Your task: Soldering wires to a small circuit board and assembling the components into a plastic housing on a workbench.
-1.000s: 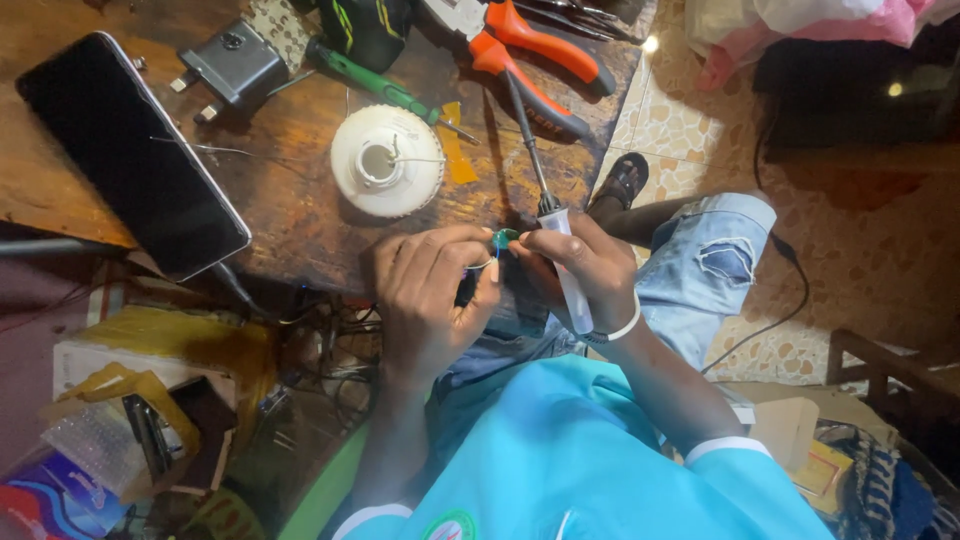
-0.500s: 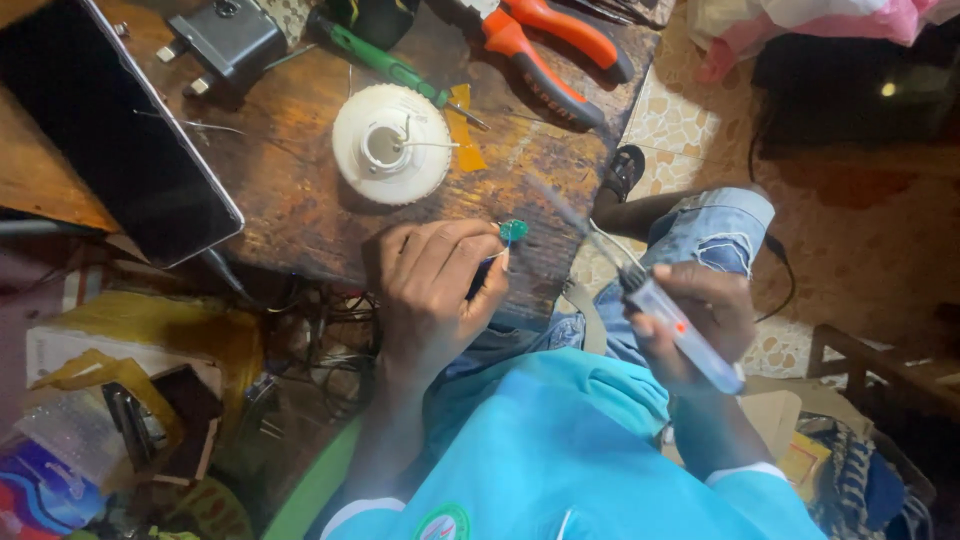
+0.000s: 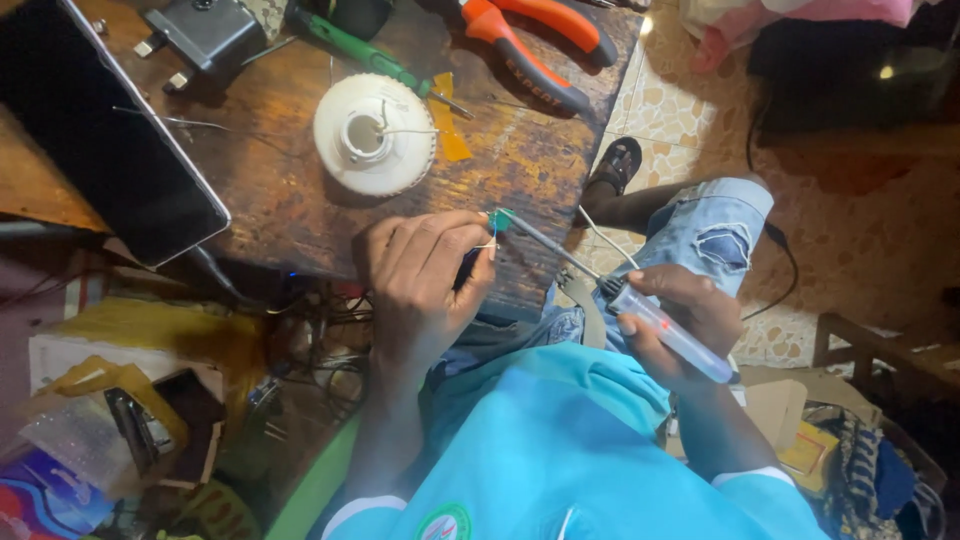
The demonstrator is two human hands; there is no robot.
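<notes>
Small green component (image 3: 500, 221) pinched at the near edge of the wooden table (image 3: 280, 190), close to its near right corner, with a thin pale wire beside it. Held there by the left hand (image 3: 420, 285), fingers curled and closed around it, thumb and forefinger pressing at the tip. Touched, or nearly so, by the metal tip of a soldering iron (image 3: 640, 310), shaft running diagonally from the component off past the table's near edge toward the lap. Gripped around its clear bluish handle by the right hand (image 3: 680, 320), fingers wrapped tight, hovering over a knee in torn light jeans (image 3: 715, 235).

Farther in on the table, near its middle: a round white plastic lamp base (image 3: 375, 135) with a hollow centre and a wire poking up. Just beside that, a strip of amber tape (image 3: 448, 130) and a green-handled screwdriver (image 3: 365, 55). At the far right corner, orange-handled pliers (image 3: 530, 50). At the far edge, a dark plug adapter (image 3: 205, 35). Along the left side, a dark-screened phone (image 3: 110, 150) lying flat.

Beyond the right edge, a sandalled foot (image 3: 615, 165) on patterned floor tiles (image 3: 850, 250).
</notes>
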